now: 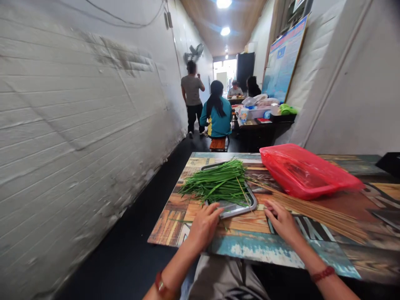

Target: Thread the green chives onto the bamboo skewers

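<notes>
A pile of long green chives [215, 181] lies on a shallow grey metal tray [231, 211]. One thin skewer [243, 191] rests across the tray's right side. My left hand [204, 227] is at the tray's near left corner, its fingers stretched out and apart; whether they touch the rim I cannot tell. Right of the tray, my right hand [281, 218] hovers over or lies on the table, open, thumb and fingers apart. Just beyond it a bundle of bamboo skewers [325, 214] lies slantwise. Neither hand holds anything that I can see.
A red plastic bag [300, 171] with a container-like shape sits behind the skewers on the patterned wooden table [250, 248]. A person in a teal jacket [218, 112] sits on a stool beyond; another person [192, 91] stands by the left wall. A cluttered table [250, 125] stands farther back.
</notes>
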Motion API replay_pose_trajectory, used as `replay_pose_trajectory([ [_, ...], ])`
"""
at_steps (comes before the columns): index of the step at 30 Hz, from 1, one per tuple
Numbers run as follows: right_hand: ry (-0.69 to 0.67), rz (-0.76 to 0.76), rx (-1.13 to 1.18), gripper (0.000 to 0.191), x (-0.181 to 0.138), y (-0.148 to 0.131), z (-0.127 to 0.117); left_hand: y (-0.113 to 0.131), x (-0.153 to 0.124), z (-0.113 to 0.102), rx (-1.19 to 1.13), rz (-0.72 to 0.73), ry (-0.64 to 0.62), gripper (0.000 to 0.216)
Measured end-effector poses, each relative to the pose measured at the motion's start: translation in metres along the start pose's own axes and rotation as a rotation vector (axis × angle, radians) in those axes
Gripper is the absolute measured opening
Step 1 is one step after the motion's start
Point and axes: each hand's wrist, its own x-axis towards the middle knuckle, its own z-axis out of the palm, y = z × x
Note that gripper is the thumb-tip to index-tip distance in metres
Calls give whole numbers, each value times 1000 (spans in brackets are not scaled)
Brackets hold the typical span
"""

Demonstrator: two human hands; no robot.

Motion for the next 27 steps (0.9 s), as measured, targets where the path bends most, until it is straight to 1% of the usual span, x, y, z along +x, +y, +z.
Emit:
replay_pose_trajectory([
  [2, -23, -10, -29, 35, -8, -1, -3, 2, 14, -2, -4, 42, -113, 32],
  [3, -36, -14, -41, 35, -11, -1, -4, 0, 23, -4, -17, 41, -158, 27],
  [5, -54, -17, -59, 36, -13, 0, -6, -5, 41, -7, -49, -9, -234, 22],
  [7, -62, -17, -70, 36, -13, 1, -7, -11, 62, -11, -66, -59, -212, 22],
  [10, -63, -26, -81, 35, -13, 3, -8, -15, 93, -17, -84, -113, -126, 28],
  [11, -60, -32, -84, 34, -12, 4, -8, -16, 101, -19, -140, -132, -101, 28],
  [13, -50, -46, -93, 33, -12, 6, -8, -16, 110, -23, -238, -160, -108, 34],
  [14, -43, -54, -100, 33, -11, 6, -8, -16, 109, -26, -277, -172, -112, 37],
  [15, -35, -64, -111, 33, -12, 6, -7, -17, 104, -29, -297, -181, -121, 40],
  [16, -28, -78, -124, 32, -12, 5, -7, -18, 95, -32, -301, -186, -104, 40],
  [18, -26, -116, -162, 31, -15, 2, -9, -24, 67, -41, -269, -189, -91, 39],
  [19, -31, -142, -185, 30, -17, 0, -10, -29, 50, -45, -237, -176, -123, 40],
  [21, -42, -195, -247, 30, -21, -5, -16, -43, 15, -52, -140, -122, -227, 46],
  [23, -47, -230, -319, 34, -24, -6, -27, -57, -14, -55, -43, -108, -292, 57],
  [25, -33, -233, -392, 38, -23, -1, -42, -66, -32, -55, 38, -124, -312, 54],
  [27, -4, -208, -463, 43, -17, 12, -61, -68, -38, -52, 65, -110, -299, 45],
])
